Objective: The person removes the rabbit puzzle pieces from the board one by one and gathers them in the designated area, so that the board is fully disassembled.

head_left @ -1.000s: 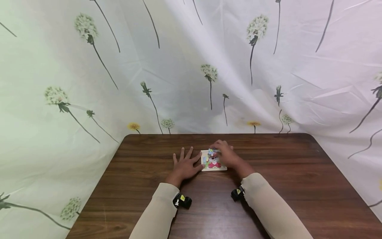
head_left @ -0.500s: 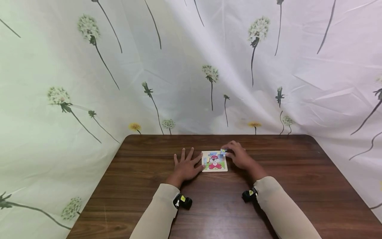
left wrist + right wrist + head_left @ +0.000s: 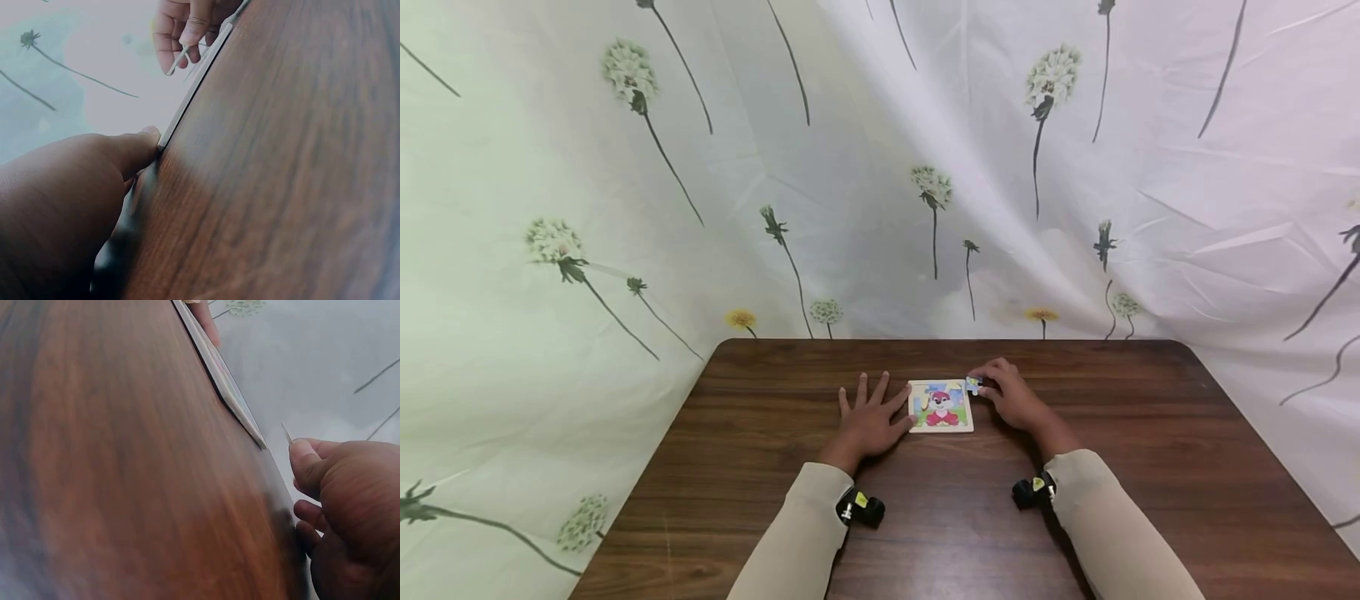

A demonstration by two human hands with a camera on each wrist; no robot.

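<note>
Fingers of our right hand [image 3: 1011, 393] pinch a puzzle piece [image 3: 973, 385] just off the board [image 3: 942, 407]; our left hand [image 3: 868, 417] lies flat, thumb touching the board's edge.

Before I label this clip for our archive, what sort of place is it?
Probably a makeshift recording setup, not a lived-in room: a bare wooden table hemmed in by a dandelion-print sheet, with only a small picture puzzle on it.

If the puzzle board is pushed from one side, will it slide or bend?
The puzzle board lies flat on the smooth table and looks thin and rigid, so it would probably slide, not bend. The left hand touches its edge, probably bracing it.
</note>
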